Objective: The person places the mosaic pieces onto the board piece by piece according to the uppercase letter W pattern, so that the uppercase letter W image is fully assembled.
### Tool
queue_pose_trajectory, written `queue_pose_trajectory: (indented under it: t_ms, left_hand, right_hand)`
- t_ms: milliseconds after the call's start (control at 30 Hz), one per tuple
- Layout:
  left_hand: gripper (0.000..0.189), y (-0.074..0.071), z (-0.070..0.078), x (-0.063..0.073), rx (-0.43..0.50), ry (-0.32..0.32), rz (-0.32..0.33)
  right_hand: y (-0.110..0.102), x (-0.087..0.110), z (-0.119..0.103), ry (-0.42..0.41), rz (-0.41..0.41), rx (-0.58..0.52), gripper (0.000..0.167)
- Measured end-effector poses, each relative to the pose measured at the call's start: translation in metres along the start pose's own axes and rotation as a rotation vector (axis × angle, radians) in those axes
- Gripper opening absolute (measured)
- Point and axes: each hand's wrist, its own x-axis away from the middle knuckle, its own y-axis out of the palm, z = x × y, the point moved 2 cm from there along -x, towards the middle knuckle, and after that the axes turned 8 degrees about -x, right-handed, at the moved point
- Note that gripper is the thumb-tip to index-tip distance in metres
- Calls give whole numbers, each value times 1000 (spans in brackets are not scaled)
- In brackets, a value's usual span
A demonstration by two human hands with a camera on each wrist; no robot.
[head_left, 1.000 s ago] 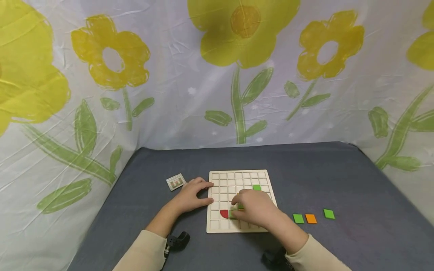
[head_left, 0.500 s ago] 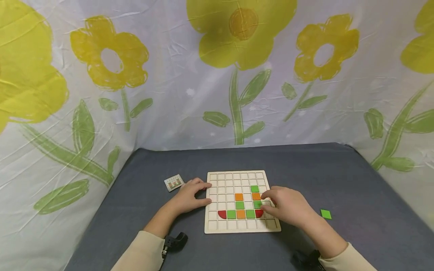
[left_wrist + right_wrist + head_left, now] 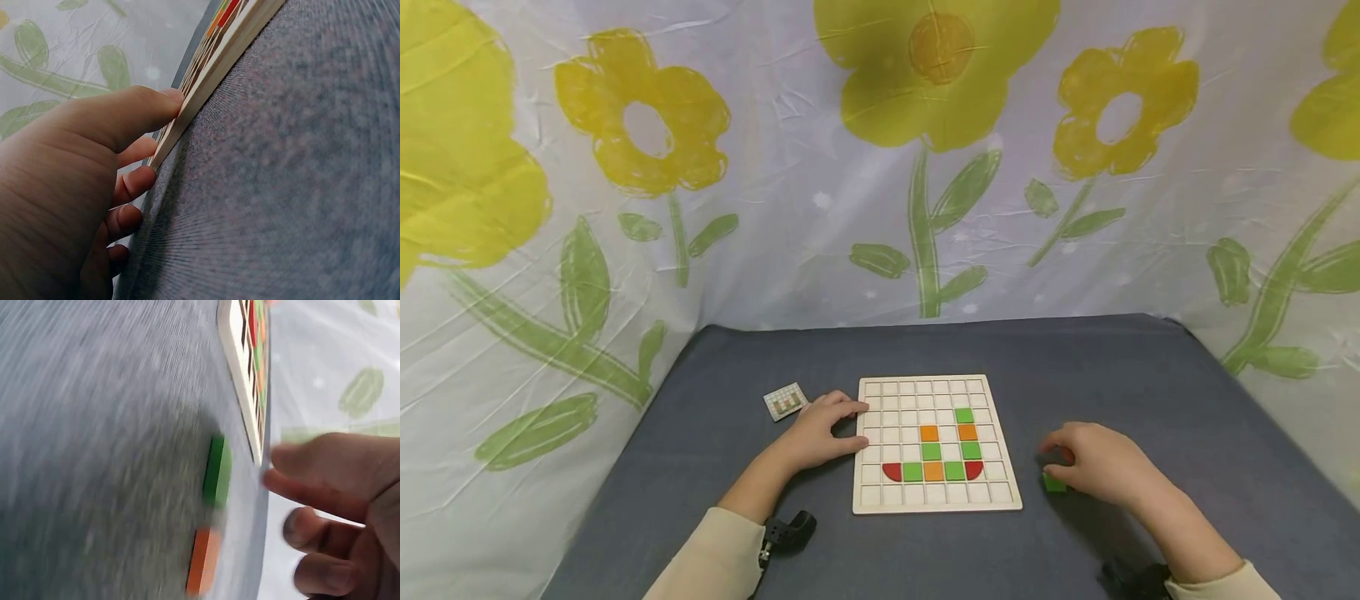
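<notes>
A pale wooden grid board lies flat, bearing several green, orange and red pieces, such as an orange square and a red rounded piece. Against its left edge rest the thumb and forefinger of my left hand; the left wrist view shows the thumb on the rim. Right of the board, my right hand hovers over a loose green tile. In the right wrist view that hand, fingers bent and holding nothing, is apart from the green tile and an orange tile.
A small pattern card lies beyond my left hand. Dark grey cloth covers the table, with a flower-printed curtain behind. The orange tile is hidden by my right hand in the head view.
My right hand has moved from over the board to the right, to the loose tiles, uncovering the coloured pieces. My left hand stays at the board's edge.
</notes>
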Motion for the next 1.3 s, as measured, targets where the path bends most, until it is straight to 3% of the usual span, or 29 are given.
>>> queue_pose_trajectory:
  t_ms: [167,667,1067,1300]
  left_hand:
    - [56,-1,-2,1,-2,-7,2]
    - [56,-2,-5,2,-8,-12,4]
    - [57,-2,0,0,5,-8,0]
    - [56,-2,3,0,25,6,6]
  right_hand:
    - [1,5,13,26,-75,-42,25]
    - [5,0,15,4,-67,-29,20]
    - [-12,-10,-16,-49,-52,-148,17]
    - [-13,-25,-35,-150,-50,-169,20]
